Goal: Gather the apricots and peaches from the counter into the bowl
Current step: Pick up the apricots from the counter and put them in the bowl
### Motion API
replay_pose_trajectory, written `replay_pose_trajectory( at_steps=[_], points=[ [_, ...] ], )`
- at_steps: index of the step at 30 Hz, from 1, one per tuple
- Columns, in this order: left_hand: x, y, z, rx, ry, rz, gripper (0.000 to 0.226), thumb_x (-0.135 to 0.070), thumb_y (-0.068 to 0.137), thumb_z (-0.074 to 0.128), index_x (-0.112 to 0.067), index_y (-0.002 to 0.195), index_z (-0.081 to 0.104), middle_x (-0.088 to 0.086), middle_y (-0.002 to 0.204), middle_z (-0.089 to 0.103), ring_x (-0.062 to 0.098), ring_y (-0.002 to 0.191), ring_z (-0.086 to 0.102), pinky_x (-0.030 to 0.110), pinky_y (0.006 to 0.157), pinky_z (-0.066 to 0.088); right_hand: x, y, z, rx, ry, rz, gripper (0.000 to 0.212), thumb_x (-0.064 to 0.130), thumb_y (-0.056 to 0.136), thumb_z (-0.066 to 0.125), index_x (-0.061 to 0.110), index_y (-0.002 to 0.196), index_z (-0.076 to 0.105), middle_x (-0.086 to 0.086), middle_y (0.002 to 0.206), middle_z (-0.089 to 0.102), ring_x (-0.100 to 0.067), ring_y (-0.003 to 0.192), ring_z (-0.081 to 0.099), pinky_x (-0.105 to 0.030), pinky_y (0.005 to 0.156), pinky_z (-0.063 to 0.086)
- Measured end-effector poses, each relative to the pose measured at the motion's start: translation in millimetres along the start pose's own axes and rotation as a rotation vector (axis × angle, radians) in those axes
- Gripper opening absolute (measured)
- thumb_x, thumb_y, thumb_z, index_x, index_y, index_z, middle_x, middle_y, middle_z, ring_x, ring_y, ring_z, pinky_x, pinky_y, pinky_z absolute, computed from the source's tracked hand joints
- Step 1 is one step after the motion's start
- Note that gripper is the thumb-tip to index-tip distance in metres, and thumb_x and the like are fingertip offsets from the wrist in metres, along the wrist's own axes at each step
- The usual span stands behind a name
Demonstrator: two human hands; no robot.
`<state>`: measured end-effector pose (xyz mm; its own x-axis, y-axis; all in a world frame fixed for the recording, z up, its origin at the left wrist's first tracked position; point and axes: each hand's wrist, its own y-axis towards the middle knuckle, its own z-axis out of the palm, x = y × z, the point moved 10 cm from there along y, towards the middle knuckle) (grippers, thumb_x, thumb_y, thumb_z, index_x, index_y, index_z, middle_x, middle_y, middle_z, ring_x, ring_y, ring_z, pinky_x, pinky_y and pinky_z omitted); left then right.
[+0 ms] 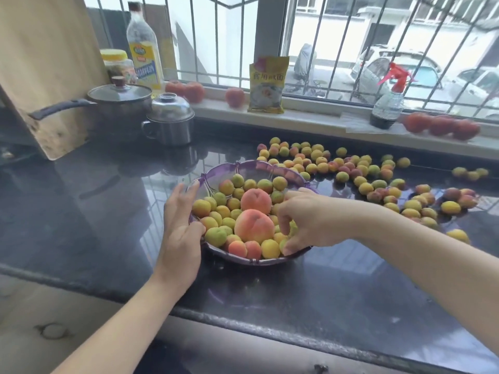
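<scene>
Bowl partly filled, most fruit still out

Left hand (181, 225) rests spread against the bowl (253, 261) rim; right hand (305, 218) curls over apricots inside, whether pinching one I cannot tell. Two peaches (253, 225) lie inside. Far right, many apricots (348, 168) remain on the counter (81, 211).

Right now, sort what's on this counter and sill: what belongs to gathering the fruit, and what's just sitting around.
Belongs to the job:
purple bowl
two peaches in it
loose apricots on the counter
left hand at the bowl's rim
right hand over the bowl

Just sitting around:
lidded saucepan
steel pot
oil bottle
yellow packet
spray bottle
cutting board
</scene>
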<state>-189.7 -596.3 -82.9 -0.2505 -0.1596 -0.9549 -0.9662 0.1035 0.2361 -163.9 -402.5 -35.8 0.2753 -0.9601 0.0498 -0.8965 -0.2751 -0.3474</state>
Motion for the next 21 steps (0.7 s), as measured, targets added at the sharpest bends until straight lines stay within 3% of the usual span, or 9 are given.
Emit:
replay_pose_trajectory(
  at_steps=[1, 4, 7, 9, 12, 15, 21],
  points=[
    [-1.2, -1.7, -0.1, 0.008, -0.002, 0.025, 0.070, -0.026, 0.085, 0.039, -0.058, 0.147, 0.044, -0.025, 0.167, 0.017, -0.010, 0.154, 0.015, 0.011, 0.121, 0.014, -2.5, -3.2, -1.6, 0.011, 0.019, 0.005, 0.031, 0.051, 0.082, 0.077, 0.032, 0.100, 0.060, 0.009, 0.106, 0.046, -0.015, 0.106, 0.041, -0.029, 0.081, 0.040],
    [0.1, 11.5, -17.2, -0.035, -0.085, 0.072, 0.057, -0.039, 0.088, 0.045, -0.068, 0.137, 0.054, -0.018, 0.164, 0.031, 0.006, 0.156, 0.030, 0.046, 0.131, 0.025, -22.4, -12.1, -21.5, -0.054, 0.298, 0.029, 0.020, 0.045, 0.085, 0.076, 0.031, 0.095, 0.065, 0.011, 0.103, 0.056, -0.011, 0.097, 0.054, -0.026, 0.076, 0.047],
    [17.6, 46.7, -28.8, -0.078, -0.262, -0.054, 0.043, -0.046, 0.094, 0.048, -0.063, 0.131, 0.062, -0.008, 0.150, 0.057, 0.014, 0.142, 0.055, 0.056, 0.123, 0.039, -91.9, -5.8, -60.8, -0.508, 0.591, 0.152, 0.006, 0.030, 0.093, 0.071, 0.024, 0.092, 0.070, 0.004, 0.093, 0.068, -0.014, 0.087, 0.064, -0.030, 0.076, 0.052],
    [29.3, 61.6, -24.1, -0.058, -0.327, -0.125, 0.039, -0.049, 0.097, 0.047, -0.055, 0.131, 0.065, -0.005, 0.138, 0.070, 0.020, 0.131, 0.066, 0.057, 0.120, 0.043, -148.4, 5.9, -53.9, -0.717, 0.596, 0.330, 0.004, 0.018, 0.096, 0.066, 0.022, 0.097, 0.068, -0.001, 0.098, 0.070, -0.019, 0.089, 0.065, -0.034, 0.079, 0.053],
    [39.8, 69.5, -19.6, -0.048, -0.317, -0.138, 0.041, -0.052, 0.097, 0.049, -0.041, 0.129, 0.071, 0.001, 0.133, 0.075, 0.025, 0.127, 0.069, 0.056, 0.118, 0.046, -190.8, 45.7, -5.9, -0.666, 0.504, 0.492, 0.027, 0.015, 0.094, 0.067, 0.017, 0.120, 0.062, -0.008, 0.120, 0.066, -0.026, 0.107, 0.063, -0.038, 0.088, 0.053],
    [44.6, 72.3, -21.7, -0.062, -0.292, -0.132, 0.039, -0.052, 0.095, 0.050, -0.040, 0.122, 0.076, 0.000, 0.131, 0.076, 0.023, 0.126, 0.070, 0.056, 0.118, 0.046, -183.4, 72.5, 1.0, -0.739, 0.390, 0.430, 0.045, 0.020, 0.094, 0.070, 0.014, 0.136, 0.056, -0.011, 0.135, 0.052, -0.031, 0.117, 0.056, -0.036, 0.090, 0.048],
    [48.4, 75.6, -25.3, -0.057, -0.224, -0.098, 0.048, -0.061, 0.094, 0.048, -0.041, 0.128, 0.074, -0.003, 0.132, 0.076, 0.022, 0.127, 0.069, 0.058, 0.115, 0.047, -167.1, 119.1, -12.8, -0.714, -0.024, 0.283, 0.038, 0.032, 0.096, 0.067, 0.012, 0.127, 0.063, -0.014, 0.127, 0.053, -0.030, 0.110, 0.051, -0.039, 0.090, 0.046]
  ],
)
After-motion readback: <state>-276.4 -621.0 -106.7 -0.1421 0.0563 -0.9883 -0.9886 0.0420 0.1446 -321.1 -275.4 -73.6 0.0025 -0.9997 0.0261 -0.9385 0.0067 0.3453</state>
